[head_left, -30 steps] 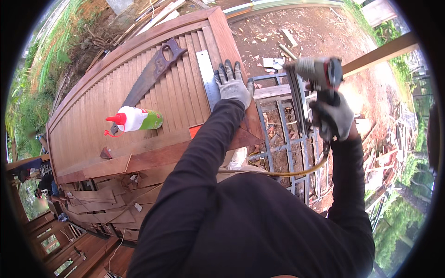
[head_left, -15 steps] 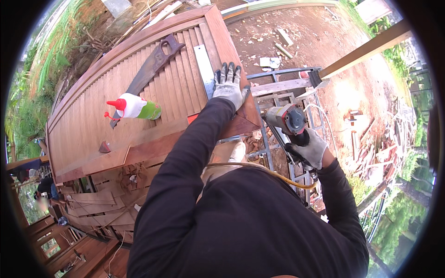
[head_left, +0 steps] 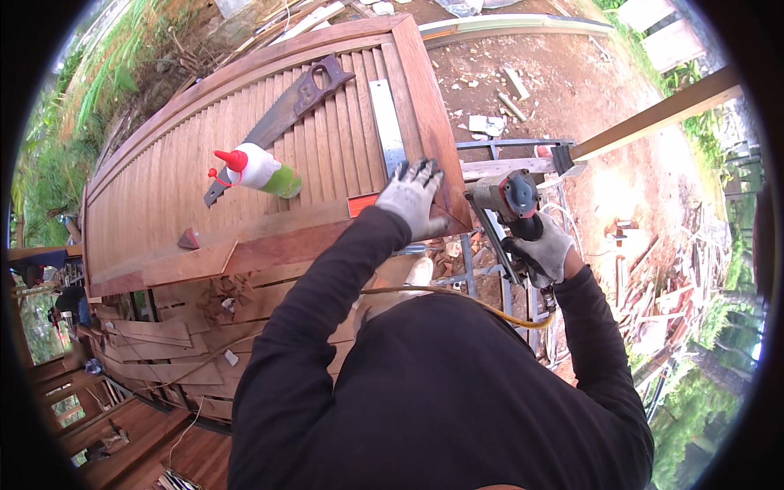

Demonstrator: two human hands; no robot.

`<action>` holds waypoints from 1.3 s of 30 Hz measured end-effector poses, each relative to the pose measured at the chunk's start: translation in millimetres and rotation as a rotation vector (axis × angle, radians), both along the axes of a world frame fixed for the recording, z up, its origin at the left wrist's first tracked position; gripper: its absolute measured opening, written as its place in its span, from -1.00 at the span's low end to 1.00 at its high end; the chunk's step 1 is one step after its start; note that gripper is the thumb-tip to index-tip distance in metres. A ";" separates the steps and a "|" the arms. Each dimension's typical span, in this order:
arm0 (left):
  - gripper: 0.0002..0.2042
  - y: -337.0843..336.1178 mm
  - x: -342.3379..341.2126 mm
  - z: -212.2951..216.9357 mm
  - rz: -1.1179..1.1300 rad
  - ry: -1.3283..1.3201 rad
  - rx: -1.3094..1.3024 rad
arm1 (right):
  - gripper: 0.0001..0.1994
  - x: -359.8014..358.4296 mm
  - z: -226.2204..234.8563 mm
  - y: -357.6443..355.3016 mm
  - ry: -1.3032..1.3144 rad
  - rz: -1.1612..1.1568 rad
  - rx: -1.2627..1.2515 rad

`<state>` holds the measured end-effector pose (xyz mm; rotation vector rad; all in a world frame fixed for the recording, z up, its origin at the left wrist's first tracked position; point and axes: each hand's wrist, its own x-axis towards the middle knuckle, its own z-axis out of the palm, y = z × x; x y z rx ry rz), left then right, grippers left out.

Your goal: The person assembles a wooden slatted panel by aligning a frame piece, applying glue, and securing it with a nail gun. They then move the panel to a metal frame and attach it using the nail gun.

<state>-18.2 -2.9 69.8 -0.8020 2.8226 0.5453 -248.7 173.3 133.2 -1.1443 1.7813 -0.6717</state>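
My gloved left hand (head_left: 412, 198) lies with fingers apart on the near right corner of a brown wooden louvred panel (head_left: 426, 106). A nail gun (head_left: 508, 196) is in my gloved right hand (head_left: 545, 251), fingers wrapped round its handle. Its nose is at the panel's right edge; whether it touches is unclear. A steel try square lies beside my left fingers, its metal blade (head_left: 386, 118) on the slats and its orange stock (head_left: 361, 203) near my wrist. On the slats rest a handsaw (head_left: 286, 109) and a tipped white-and-green squeeze bottle (head_left: 263, 173) with a red cap.
A yellow air hose (head_left: 514, 320) curves in front of my body to the gun. A small wooden wedge (head_left: 189, 239) lies on the panel. Below stand metal frames (head_left: 469, 273) and stacked boards (head_left: 175, 351). Wood scraps (head_left: 665, 286) litter the ground at right.
My left hand has slid nearer along the panel's corner, its fingers more bent. The nail gun has shifted slightly farther along the right edge. The whole view has also shifted a little.
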 end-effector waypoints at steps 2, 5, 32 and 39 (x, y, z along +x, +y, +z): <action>-0.09 19.8 8.5 -1.9 -0.026 -0.002 -0.030 | -0.61 7.1 10.4 4.3 -0.100 -0.068 0.038; -0.10 38.2 5.2 -28.1 -0.012 0.043 -0.135 | -0.65 11.7 -4.7 24.7 -0.062 -0.165 -0.086; -0.43 54.8 -11.2 -73.9 -0.113 0.277 -0.496 | -0.44 87.2 -89.9 150.7 -0.056 -0.490 -0.027; -0.41 48.8 -8.1 -85.1 -0.148 0.373 -0.463 | -0.10 125.2 -183.5 203.4 0.291 -0.452 -0.396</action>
